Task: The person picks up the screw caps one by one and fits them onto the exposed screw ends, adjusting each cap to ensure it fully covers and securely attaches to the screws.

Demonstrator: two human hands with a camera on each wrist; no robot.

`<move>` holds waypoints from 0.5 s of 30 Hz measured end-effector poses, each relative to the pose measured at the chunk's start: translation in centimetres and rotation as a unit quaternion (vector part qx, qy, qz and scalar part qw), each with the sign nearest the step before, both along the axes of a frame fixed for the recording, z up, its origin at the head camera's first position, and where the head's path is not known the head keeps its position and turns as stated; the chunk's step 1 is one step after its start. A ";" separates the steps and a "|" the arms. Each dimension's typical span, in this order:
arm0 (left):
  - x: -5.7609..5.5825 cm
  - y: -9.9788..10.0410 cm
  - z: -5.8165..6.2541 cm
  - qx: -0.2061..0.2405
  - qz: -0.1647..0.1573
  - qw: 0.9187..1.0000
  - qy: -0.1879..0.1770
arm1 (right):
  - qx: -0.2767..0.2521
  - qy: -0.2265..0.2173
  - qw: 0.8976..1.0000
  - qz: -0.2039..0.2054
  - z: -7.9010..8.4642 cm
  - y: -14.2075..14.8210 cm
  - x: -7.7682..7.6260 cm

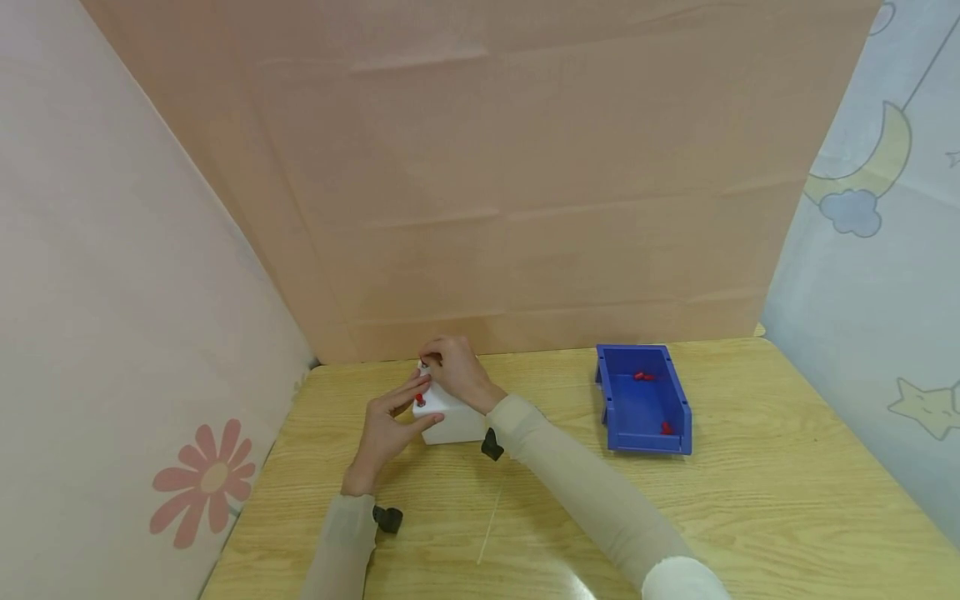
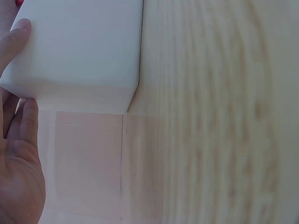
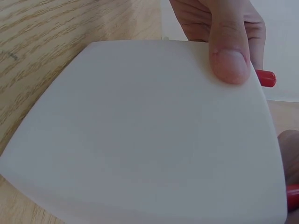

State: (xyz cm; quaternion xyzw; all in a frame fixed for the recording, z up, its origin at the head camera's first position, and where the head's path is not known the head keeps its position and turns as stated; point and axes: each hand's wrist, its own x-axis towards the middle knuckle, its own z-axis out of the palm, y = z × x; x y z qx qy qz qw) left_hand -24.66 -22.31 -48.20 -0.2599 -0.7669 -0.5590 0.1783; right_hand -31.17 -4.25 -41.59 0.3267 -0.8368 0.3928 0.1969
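Note:
A white box (image 1: 456,427) stands on the table towards its far edge, partly hidden by both hands. My left hand (image 1: 387,429) grips it by its left end, the thumb (image 3: 230,65) on one face and the other fingers around the edge. A small red cap (image 1: 420,400) stands up from a metal fitting on the box beside the left fingers; in the right wrist view this cap sticks out past the box's edge. At the far corner my right hand (image 1: 456,371) pinches a second red cap (image 3: 293,196), mostly hidden by the fingers in the head view.
A blue open-front bin (image 1: 648,444) stands to the right on the wood-grain table (image 1: 750,500), with several small red pieces (image 1: 643,377) inside. A brownish cloth backdrop (image 1: 525,208) hangs behind the table, patterned cloths at both sides.

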 end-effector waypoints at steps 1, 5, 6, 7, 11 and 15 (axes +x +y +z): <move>0.0 0.0 0.0 0.001 0.000 1.000 -0.001 | 0.000 0.001 1.000 0.000 0.0 0.0 0.0; 0.1 0.0 0.0 0.004 -0.001 1.000 -0.002 | 0.004 -0.001 1.000 -0.002 0.0 0.0 0.1; 0.1 0.0 0.0 0.003 -0.001 1.000 -0.002 | 0.005 -0.002 1.000 -0.001 0.1 0.0 0.1; 0.1 0.0 0.0 0.003 -0.001 1.000 -0.001 | 0.006 -0.005 1.000 -0.001 0.1 0.0 0.1; 0.1 0.0 0.0 -0.001 -0.001 1.000 0.002 | 0.007 -0.016 1.000 0.002 0.1 0.0 0.2; 0.1 0.0 0.0 -0.002 -0.002 1.000 -0.002 | 0.006 -0.022 1.000 0.004 0.0 0.1 0.2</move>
